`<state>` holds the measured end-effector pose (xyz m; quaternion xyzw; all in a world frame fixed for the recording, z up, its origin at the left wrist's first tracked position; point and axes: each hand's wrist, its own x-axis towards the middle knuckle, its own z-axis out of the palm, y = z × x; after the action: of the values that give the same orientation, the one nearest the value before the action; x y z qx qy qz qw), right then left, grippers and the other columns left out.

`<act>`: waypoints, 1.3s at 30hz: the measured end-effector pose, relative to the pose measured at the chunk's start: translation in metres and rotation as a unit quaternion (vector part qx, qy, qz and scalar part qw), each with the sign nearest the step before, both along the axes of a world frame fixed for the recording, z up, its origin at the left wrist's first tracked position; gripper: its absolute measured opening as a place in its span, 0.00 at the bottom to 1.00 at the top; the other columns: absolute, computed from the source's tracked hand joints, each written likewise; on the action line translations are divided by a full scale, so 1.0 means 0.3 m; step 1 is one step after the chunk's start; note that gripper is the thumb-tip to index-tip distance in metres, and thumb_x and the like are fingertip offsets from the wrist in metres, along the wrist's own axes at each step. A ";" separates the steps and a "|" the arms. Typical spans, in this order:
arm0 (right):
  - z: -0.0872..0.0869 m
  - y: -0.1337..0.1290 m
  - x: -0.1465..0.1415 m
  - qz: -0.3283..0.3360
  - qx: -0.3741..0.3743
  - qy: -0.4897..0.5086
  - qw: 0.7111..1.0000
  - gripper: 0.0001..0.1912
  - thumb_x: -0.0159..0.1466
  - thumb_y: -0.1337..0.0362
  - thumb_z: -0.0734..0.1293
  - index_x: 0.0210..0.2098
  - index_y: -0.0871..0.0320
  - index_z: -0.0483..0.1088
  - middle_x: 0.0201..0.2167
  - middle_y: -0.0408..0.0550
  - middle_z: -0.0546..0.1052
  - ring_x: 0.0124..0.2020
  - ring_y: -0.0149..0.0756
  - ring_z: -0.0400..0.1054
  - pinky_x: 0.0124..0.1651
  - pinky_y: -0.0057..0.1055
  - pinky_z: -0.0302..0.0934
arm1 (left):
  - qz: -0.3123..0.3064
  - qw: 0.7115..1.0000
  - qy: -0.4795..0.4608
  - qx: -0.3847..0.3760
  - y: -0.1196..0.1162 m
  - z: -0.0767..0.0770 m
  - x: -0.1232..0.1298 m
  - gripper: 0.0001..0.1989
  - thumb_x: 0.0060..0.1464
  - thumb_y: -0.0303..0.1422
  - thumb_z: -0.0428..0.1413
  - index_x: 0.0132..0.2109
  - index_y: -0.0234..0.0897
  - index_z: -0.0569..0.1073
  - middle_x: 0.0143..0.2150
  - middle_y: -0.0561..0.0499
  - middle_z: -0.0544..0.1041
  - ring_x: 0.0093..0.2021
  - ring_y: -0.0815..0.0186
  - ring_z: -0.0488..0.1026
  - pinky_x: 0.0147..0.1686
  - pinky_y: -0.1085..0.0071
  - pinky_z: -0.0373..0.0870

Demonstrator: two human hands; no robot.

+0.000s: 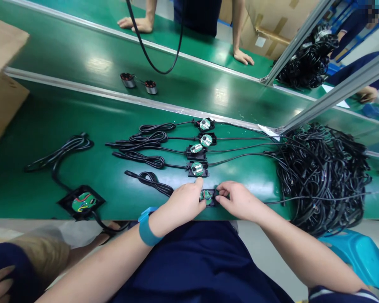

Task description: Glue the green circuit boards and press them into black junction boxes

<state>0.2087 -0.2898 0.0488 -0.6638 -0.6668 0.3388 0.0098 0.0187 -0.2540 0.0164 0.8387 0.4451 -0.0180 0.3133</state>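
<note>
Black rectangular housing with green circuit board — at front edge of green workbench, below column of four similar housings. Left hand grips its left end, thumb on top; right hand pinches narrowly at right end, fingertip contents unclear.

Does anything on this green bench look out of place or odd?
Nothing looks spilled or plainly broken. One circuit board sits askew, off-centre on its black housing and crowding the next board. The cable heap on the right is badly tangled and seems to hang past the bench's near edge.
</note>
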 end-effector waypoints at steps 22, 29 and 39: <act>0.032 0.172 -0.103 0.067 -0.178 -0.188 0.964 0.14 0.54 0.57 0.75 0.36 0.59 0.77 0.34 0.53 0.80 0.35 0.42 0.74 0.31 0.31 0.58 | 0.001 1.000 0.011 -0.012 -0.002 0.010 0.009 0.09 0.57 0.32 0.54 0.43 0.39 0.63 0.37 0.44 0.78 0.39 0.54 0.78 0.35 0.64 0.70; 0.033 0.100 -0.103 0.055 -0.103 -0.188 0.975 0.11 0.60 0.57 0.72 0.36 0.58 0.76 0.37 0.55 0.81 0.44 0.48 0.74 0.43 0.36 0.61 | -0.037 0.999 -0.029 -0.029 -0.008 0.055 -0.085 0.14 0.59 0.40 0.58 0.48 0.37 0.66 0.40 0.44 0.78 0.41 0.54 0.77 0.38 0.64 0.70; -0.046 0.017 -0.055 -0.014 0.026 -0.095 0.995 0.12 0.59 0.59 0.73 0.40 0.58 0.72 0.38 0.50 0.79 0.40 0.41 0.72 0.39 0.32 0.57 | -0.081 0.995 -0.066 -0.001 0.009 0.049 -0.121 0.11 0.66 0.28 0.48 0.41 0.39 0.76 0.40 0.48 0.79 0.40 0.62 0.75 0.43 0.68 0.69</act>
<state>0.1923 -0.2846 0.0351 -0.7016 -0.6642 0.2562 -0.0316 -0.0177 -0.2513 0.0312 0.8712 0.3541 0.0115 0.3398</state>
